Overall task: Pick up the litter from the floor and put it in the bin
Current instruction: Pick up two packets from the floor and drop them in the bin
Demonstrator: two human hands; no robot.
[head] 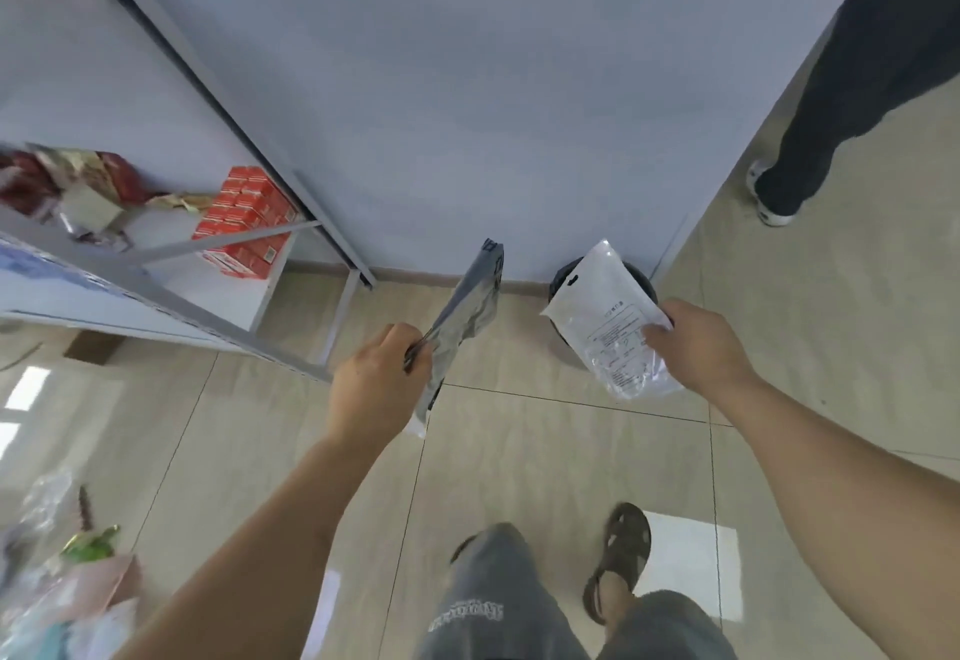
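Hands grip grey wrapper (464, 316) and clear packet (615, 327) near bin (561, 277)

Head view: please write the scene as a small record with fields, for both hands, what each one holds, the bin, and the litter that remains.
left hand: shut on grey bag, held up over the floor
right hand: shut on clear bag, held in front of the bin
bin: black, by the wall, mostly hidden behind the clear bag
litter pile: on the floor, lower left
shelf: left, with red boxes
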